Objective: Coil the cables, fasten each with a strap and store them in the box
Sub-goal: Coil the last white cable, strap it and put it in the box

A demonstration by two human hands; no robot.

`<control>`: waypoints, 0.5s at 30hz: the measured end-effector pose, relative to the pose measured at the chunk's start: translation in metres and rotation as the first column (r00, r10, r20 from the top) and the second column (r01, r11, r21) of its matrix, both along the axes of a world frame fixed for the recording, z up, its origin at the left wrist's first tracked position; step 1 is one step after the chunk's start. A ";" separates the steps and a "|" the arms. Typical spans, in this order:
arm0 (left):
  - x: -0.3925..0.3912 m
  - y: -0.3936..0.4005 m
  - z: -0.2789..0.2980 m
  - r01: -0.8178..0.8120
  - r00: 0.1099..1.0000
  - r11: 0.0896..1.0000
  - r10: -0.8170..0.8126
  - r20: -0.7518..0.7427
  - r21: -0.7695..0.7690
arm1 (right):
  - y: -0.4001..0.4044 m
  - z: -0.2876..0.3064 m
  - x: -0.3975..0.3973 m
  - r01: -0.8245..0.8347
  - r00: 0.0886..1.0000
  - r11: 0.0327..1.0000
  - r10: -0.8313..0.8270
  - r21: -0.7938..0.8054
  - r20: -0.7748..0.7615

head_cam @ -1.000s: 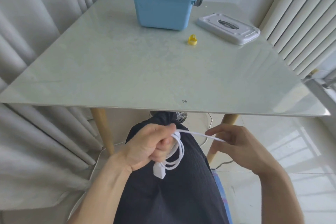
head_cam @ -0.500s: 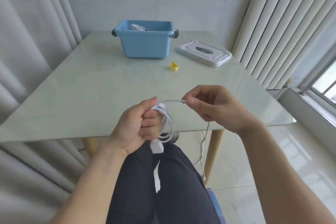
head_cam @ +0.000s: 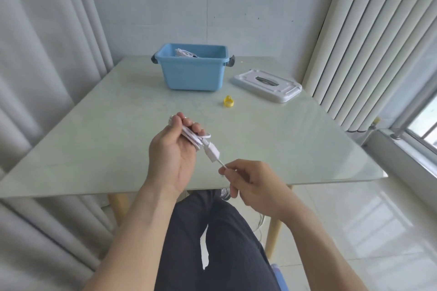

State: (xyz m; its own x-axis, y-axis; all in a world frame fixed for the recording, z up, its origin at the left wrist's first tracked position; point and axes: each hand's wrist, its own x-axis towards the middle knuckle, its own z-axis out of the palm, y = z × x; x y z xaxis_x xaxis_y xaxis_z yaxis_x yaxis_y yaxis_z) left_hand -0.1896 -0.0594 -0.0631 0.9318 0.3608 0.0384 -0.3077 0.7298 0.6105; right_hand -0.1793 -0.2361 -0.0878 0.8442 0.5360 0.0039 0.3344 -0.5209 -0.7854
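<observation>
Hands, two, with one white cable held above the bench.

Left hand (head_cam: 173, 149): fingers curled round the coiled white cable (head_cam: 196, 138), one plug (head_cam: 212, 151) jutting out toward the right. Right hand (head_cam: 250, 181): thumb and forefinger pinching the cable's loose tail just past the plug. Bench (head_cam: 118, 125), pale green: one blue box (head_cam: 192, 67) at the far side, open, one white cable bundle (head_cam: 185, 52) inside; one white lid (head_cam: 267, 84) lying flat to its right; one yellow strap (head_cam: 229, 101), small, between box and lid, nearer the front.
</observation>
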 end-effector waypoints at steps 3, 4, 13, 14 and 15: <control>0.003 -0.009 0.005 -0.134 0.988 0.968 0.147 -0.048 0.210 | 0.002 0.011 -0.007 -0.032 0.999 0.989 0.029 -0.143 -0.020; 0.006 -0.009 0.008 -0.155 0.983 0.958 0.174 -0.059 0.241 | 0.001 0.016 -0.008 -0.053 0.998 0.979 0.047 -0.196 -0.039; 0.064 0.005 0.018 -0.176 0.943 0.690 0.323 -0.081 0.702 | 0.003 0.065 0.014 -0.046 0.945 0.945 0.147 -0.325 0.292; 0.067 0.001 0.016 -0.169 0.944 0.660 0.321 -0.072 0.732 | 0.006 0.070 0.013 -0.079 0.942 0.941 0.178 -0.329 0.283; 0.070 -0.002 0.015 -0.160 0.947 0.645 0.313 -0.068 0.748 | 0.009 0.074 0.012 -0.112 0.939 0.933 0.211 -0.341 0.270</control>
State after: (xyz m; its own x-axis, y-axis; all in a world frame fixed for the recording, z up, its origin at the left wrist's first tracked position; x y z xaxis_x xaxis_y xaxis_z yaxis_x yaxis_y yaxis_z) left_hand -0.1200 -0.0618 -0.0481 0.8357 0.4980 0.2315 -0.2380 -0.0515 0.9699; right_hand -0.1676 -0.2268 -0.0140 0.7318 0.6798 0.0487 0.6268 -0.6432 -0.4397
